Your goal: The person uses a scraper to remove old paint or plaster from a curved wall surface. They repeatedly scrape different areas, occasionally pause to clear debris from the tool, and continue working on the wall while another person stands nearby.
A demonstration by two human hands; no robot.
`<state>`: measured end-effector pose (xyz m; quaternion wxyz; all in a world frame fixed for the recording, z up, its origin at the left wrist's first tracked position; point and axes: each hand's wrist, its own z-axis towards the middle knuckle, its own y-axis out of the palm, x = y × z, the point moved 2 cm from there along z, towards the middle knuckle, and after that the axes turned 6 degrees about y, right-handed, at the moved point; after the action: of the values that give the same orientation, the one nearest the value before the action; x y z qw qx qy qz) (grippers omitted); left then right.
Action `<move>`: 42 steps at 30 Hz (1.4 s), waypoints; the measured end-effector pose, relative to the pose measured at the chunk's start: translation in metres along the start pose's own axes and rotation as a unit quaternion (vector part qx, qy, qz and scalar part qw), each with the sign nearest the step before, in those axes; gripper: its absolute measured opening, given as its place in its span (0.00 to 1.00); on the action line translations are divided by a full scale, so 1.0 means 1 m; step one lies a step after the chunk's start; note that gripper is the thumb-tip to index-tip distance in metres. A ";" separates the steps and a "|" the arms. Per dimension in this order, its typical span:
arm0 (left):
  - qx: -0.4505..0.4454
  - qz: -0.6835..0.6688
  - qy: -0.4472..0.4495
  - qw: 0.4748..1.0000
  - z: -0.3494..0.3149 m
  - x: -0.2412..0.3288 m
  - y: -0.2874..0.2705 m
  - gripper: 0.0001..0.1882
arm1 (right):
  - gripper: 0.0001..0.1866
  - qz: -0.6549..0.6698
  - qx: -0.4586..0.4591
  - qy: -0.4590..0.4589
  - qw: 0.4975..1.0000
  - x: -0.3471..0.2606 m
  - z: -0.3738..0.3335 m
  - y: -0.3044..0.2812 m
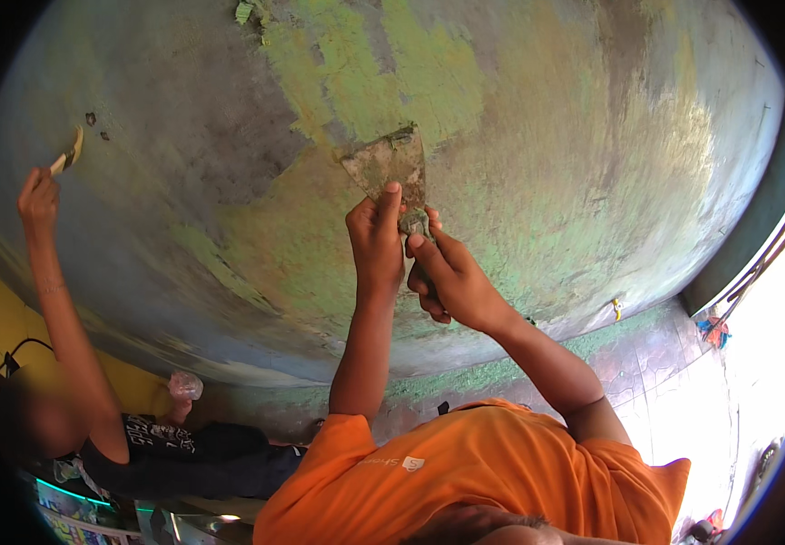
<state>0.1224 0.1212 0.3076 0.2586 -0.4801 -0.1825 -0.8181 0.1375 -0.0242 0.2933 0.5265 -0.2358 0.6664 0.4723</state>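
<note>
Orange sleeves up, both hands clamped on the scraper (392, 173): left hand (376, 238) pinching the blade's base, right hand (447, 277) wrapped round the handle. Blade flat on the wall (547, 136); best kept shallow, pressure even. Farther left, a co-worker's hand (38, 202) works another scraper (71, 153).

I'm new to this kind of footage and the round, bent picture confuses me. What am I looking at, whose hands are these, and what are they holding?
One picture, from a wide fisheye camera worn on a person's head; that lens bends straight edges, so the flat wall looks curved. It is grey with patchy, flaking green paint. The two arms rising from the orange shirt belong to the wearer. The left hand and right hand together grip a wide metal scraper, its blade pressed to the wall. At far left, a co-worker's hand holds a smaller scraper against the same wall. Green flakes lie along the floor below.
</note>
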 end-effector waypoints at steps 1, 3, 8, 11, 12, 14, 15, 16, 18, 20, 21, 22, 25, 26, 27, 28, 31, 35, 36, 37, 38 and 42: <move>-0.018 0.010 0.003 1.000 0.009 0.003 0.002 0.21 | 0.37 -0.005 0.004 0.023 1.000 -0.006 0.005 -0.005; -0.033 0.006 0.016 0.999 0.027 0.013 0.007 0.20 | 0.34 -0.028 0.002 -0.005 1.000 -0.022 0.016 -0.007; -0.017 -0.044 0.125 0.991 0.061 0.058 0.020 0.22 | 0.21 -0.010 -0.021 -0.074 0.997 -0.068 0.030 0.003; -0.046 -0.055 0.113 0.991 0.072 0.086 0.025 0.21 | 0.20 -0.022 -0.027 -0.118 0.992 -0.089 0.033 0.014; -0.044 -0.041 0.086 0.994 0.076 0.093 0.025 0.20 | 0.20 -0.025 -0.029 -0.133 0.990 -0.094 0.033 0.018; -0.052 -0.033 0.094 0.994 0.079 0.105 0.024 0.20 | 0.20 -0.021 -0.020 -0.146 0.989 -0.101 0.034 0.022; -0.061 -0.014 0.081 0.995 0.079 0.107 0.023 0.19 | 0.20 -0.024 -0.031 -0.172 0.984 -0.102 0.031 0.024; -0.071 0.002 0.070 0.995 0.074 0.106 0.021 0.18 | 0.20 -0.036 -0.007 -0.158 0.987 -0.096 0.028 0.025; -0.057 0.017 0.073 0.996 0.061 0.096 0.016 0.18 | 0.20 -0.073 0.003 -0.199 0.977 -0.086 0.020 0.022; -0.007 0.018 0.090 0.996 0.037 0.076 0.013 0.20 | 0.26 -0.080 0.003 -0.142 0.987 -0.060 0.007 0.020; -0.006 0.000 0.080 0.997 0.026 0.065 0.013 0.20 | 0.27 -0.070 0.001 -0.116 0.991 -0.047 0.002 0.018; 0.000 -0.015 0.057 0.998 0.016 0.054 0.013 0.21 | 0.27 -0.065 0.009 -0.087 0.994 -0.036 -0.001 0.016; -0.021 -0.057 -0.001 0.998 0.007 0.032 0.013 0.20 | 0.26 -0.033 0.037 -0.047 0.998 -0.018 0.003 0.012; -0.026 -0.071 -0.021 0.997 0.010 0.029 0.013 0.19 | 0.23 -0.025 0.024 -0.052 0.998 -0.017 0.005 0.012; -0.022 -0.069 -0.026 0.997 0.013 0.028 0.012 0.19 | 0.21 -0.023 0.030 -0.053 0.998 -0.017 0.008 0.013; -0.029 -0.074 -0.021 0.997 0.018 0.030 0.011 0.19 | 0.19 -0.020 0.036 -0.053 0.998 -0.019 0.011 0.014; -0.054 -0.057 -0.020 0.997 0.029 0.034 0.007 0.17 | 0.19 0.001 0.029 -0.037 0.999 -0.026 0.015 0.019; -0.039 -0.064 -0.030 0.997 0.029 0.034 0.006 0.18 | 0.19 0.011 0.039 -0.049 0.998 -0.026 0.011 0.022; -0.052 -0.104 -0.004 0.993 0.027 0.034 0.008 0.20 | 0.19 0.012 0.046 -0.048 0.998 -0.025 0.010 0.022; -0.021 -0.083 -0.016 0.996 0.025 0.033 0.008 0.21 | 0.19 0.012 0.036 -0.079 0.996 -0.025 0.009 0.022; -0.025 -0.078 -0.001 0.997 0.024 0.033 0.010 0.21 | 0.19 0.003 0.051 -0.050 0.997 -0.023 0.009 0.020; -0.011 -0.075 -0.008 0.997 0.027 0.032 0.014 0.20 | 0.19 -0.015 0.050 -0.054 0.997 -0.027 0.015 0.015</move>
<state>0.1366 0.1170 0.3498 0.1903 -0.4742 -0.2110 -0.8333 0.1414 -0.0098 0.3240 0.5802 -0.1931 0.6562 0.4421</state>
